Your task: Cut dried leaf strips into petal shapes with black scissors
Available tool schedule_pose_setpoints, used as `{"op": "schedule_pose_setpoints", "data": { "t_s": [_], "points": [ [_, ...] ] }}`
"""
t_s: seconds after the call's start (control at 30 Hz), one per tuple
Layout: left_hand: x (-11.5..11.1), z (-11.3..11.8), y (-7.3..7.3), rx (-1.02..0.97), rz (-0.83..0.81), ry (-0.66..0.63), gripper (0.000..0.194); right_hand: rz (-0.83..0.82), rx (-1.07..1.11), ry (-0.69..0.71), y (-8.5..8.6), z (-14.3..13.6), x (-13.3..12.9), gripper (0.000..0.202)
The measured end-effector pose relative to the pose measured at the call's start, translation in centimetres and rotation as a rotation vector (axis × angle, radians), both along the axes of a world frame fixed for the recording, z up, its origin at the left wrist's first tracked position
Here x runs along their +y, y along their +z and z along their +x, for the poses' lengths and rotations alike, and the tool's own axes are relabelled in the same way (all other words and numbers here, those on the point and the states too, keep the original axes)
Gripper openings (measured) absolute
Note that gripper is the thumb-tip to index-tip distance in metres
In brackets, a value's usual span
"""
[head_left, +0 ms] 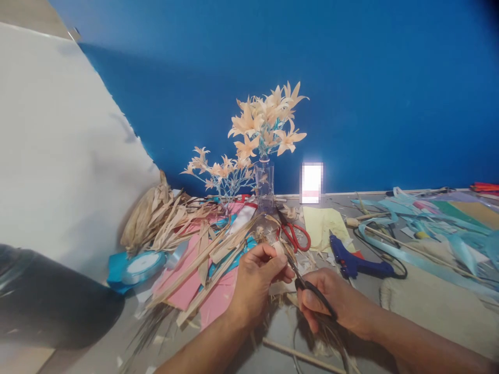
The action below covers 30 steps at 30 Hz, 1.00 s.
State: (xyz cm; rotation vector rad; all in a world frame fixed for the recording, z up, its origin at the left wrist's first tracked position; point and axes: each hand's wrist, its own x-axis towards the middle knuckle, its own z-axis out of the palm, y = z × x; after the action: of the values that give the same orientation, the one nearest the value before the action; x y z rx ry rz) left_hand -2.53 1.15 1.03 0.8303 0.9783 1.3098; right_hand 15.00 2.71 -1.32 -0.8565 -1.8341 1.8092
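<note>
Pale husk piece point(278, 249) is pinched between the thumb and index finger of the left hand point(253, 275), its upper end showing just above those 2 fingertips. The right hand point(335, 301) holds the black-handled scissors point(320, 298), its fingers curled around the handles. The blades slant up and left towards the left fingertips, close to the husk piece; whether they touch it I cannot tell.

Beyond the fingers, a clear bottle point(265, 179) stands upright with a large bunch of peach flowers point(268, 119) in its neck, and a smaller flower bunch point(230, 171) is to its left. Just beyond the left fingertips lie the red-handled scissors point(299, 239), with a yellow sheet point(323, 226) to their right. A blue glue gun point(360, 265) lies beyond the right fingers, and light blue ribbon point(409, 254) stretches farther right.

Left of the left fingers, long dry husk strips point(202, 283) cross pink sheets point(218, 304), with a blue ribbon roll point(144, 267) farther left. Below the fingers, nearer the body, lies a thin stick point(298, 355).
</note>
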Motion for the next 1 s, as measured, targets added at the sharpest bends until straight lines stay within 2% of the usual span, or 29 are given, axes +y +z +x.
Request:
{"op": "schedule_pose_setpoints", "data": {
  "t_s": [0.7,1.0],
  "points": [
    [0.02,-0.12,0.22,-0.069,-0.020,-0.035,0.024,-0.030,0.009,-0.015,0.01,-0.06,-0.24,0.068],
    [0.08,-0.40,-0.14,-0.038,0.001,-0.015,0.018,-0.077,0.013,-0.014,-0.62,0.15,-0.11,0.064]
  ]
}}
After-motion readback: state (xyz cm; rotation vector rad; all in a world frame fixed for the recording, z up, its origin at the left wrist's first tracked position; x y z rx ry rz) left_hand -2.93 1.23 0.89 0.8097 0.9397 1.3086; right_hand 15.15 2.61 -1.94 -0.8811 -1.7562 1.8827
